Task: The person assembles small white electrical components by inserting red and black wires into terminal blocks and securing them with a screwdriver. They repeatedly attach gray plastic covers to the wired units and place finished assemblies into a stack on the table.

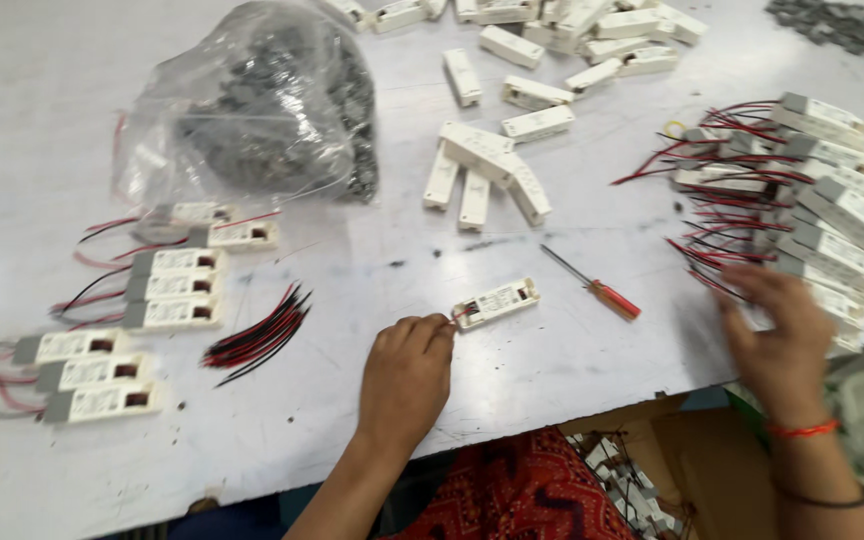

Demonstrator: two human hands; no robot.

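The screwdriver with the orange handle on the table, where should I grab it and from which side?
Grip the screwdriver by its thick orange handle, the lower-right end, coming from above with the right hand, which is nearer. It lies flat on the white table, its thin metal shaft pointing up-left toward the small white box, so the handle offers the better hold, with bare table around it.

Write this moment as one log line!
left hand: pinching module | right hand: on wired stack | screwdriver: idle

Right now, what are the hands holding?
The left hand pinches the small white rectangular plastic box by its left end; the right hand rests on wired boxes.
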